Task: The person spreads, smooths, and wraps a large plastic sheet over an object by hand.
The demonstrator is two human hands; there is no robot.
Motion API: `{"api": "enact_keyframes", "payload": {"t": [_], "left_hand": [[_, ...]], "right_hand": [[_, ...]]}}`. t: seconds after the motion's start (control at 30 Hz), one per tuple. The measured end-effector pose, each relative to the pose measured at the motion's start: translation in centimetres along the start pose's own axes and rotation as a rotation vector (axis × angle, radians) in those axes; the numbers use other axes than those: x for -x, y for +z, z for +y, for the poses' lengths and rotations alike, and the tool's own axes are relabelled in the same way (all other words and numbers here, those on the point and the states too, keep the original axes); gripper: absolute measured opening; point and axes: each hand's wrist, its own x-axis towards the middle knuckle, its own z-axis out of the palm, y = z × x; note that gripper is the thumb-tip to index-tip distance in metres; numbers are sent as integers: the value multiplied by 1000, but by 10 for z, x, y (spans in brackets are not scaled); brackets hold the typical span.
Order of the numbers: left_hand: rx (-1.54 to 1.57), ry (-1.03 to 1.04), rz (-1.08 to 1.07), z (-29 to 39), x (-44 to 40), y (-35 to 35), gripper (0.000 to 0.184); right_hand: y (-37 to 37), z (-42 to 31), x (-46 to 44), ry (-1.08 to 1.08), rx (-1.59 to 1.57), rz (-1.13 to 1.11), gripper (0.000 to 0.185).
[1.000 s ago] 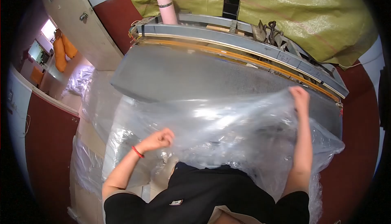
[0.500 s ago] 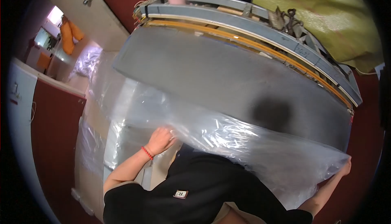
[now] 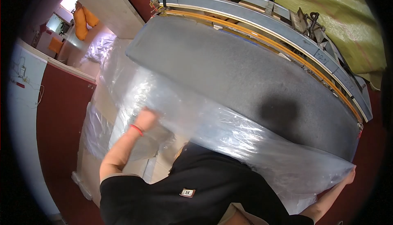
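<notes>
from afar, i had the right hand (image 3: 350, 176) pinching the clear plastic film (image 3: 221, 129) by its corner, seemingly for tautness along the grey tabletop's (image 3: 196, 57) near edge; the left hand (image 3: 146, 119) was blurred, fingers unreadable.

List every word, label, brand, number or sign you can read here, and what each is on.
"R": on the patch of the black shirt; anything smaller there is unreadable.
Handwritten marks on the metal bar: too blurred to read.
Plastic sheet: no readable text.
</notes>
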Motion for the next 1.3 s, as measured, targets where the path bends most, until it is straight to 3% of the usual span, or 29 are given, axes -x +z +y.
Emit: {"api": "enact_keyframes", "payload": {"t": [0.07,0.13,0.27,0.33,0.43,0.5,0.57,0.6,0.67,0.7,0.77,0.83,0.9,0.93,0.97,1.03,1.1,1.17,1.23,1.3], "left_hand": [[-128,-156,59,-72,6,-11,5],[-50,-523,97,-104,2,-79,18],[50,-656,661,-159,-32,-197,15],[57,-566,970,-170,-52,-249,15],[179,-567,1162,-165,-74,-306,17],[-296,-453,1415,-143,-85,-321,19],[31,-39,1452,-84,-85,-320,20],[57,97,1201,-61,-76,-296,26],[194,253,474,7,-69,-257,60],[98,336,325,24,-68,-229,65],[-9,245,58,14,-45,-174,47],[-264,-42,-23,-55,-2,-98,20],[-205,-395,184,-110,43,-82,12],[-343,-461,229,-126,56,-104,8],[-205,-672,463,-154,69,-108,8],[104,-699,948,-163,60,-157,8],[659,-911,855,-150,46,-196,11],[455,-790,549,-171,46,-160,16],[686,-872,-29,-144,42,-116,18],[1022,-754,-496,-106,39,-42,38]], "right_hand": [[9,2,-6,-15,11,16,31],[20,10,-20,-95,84,-108,28],[66,22,-30,-127,-2,-190,26],[81,35,-50,-115,-44,-320,26],[92,29,-41,-130,-36,-336,28],[92,21,-34,-140,61,-274,28],[92,22,-30,-143,159,-220,29],[90,24,-27,-155,141,-194,30],[82,28,-24,-160,124,-163,31],[78,27,-25,-156,166,-168,32],[71,22,-29,-154,213,-179,32],[67,19,-25,-277,232,-136,33],[59,29,-46,-283,254,-105,34],[55,35,-58,-285,278,-67,34],[53,39,-63,-283,276,-71,34],[53,43,-71,-275,227,-160,35],[62,31,-56,-240,319,-150,35],[66,23,-44,-211,412,-140,36],[67,16,-30,-216,453,-72,37],[65,9,-23,-191,606,-41,33]]}}
